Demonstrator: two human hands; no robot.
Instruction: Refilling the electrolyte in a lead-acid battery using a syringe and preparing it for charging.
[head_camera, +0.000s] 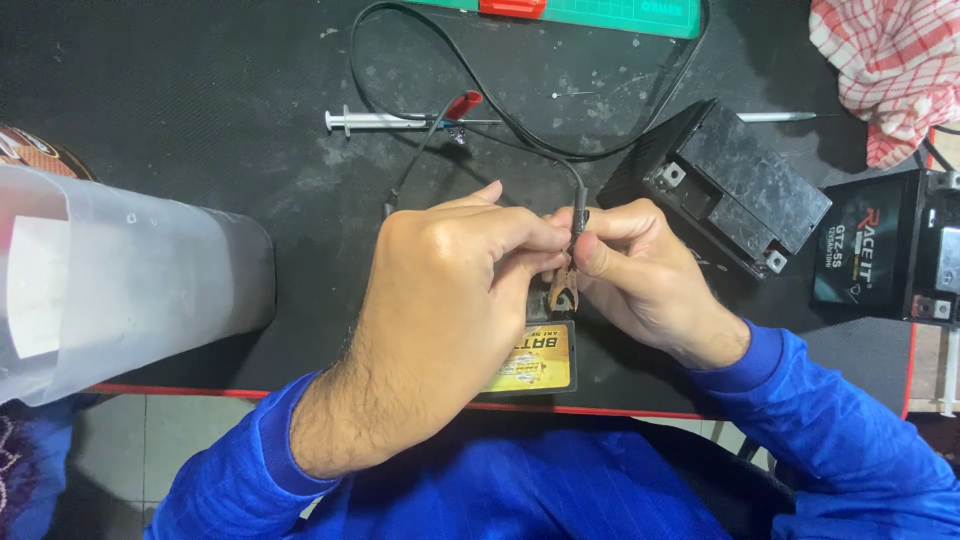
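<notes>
My left hand (440, 300) and my right hand (640, 270) meet over the middle of a black mat (200, 110). Together they pinch a rusty alligator clip (562, 285) at the end of a black cable (500, 105). The right thumb and fingers press the cable's end just above the clip. Under the hands lies a small black box with a yellow label (540, 362), partly hidden by the left hand. A second lead with a red-sleeved clip (462, 105) rests on the mat behind the hands.
A dusty black battery (735, 185) stands to the right, another black battery (885, 250) beyond it. A plastic syringe (365, 121) lies at the back. A translucent plastic container (130, 280) is at left, a checked cloth (885, 65) at the top right, a green cutting mat (610, 14) at the rear.
</notes>
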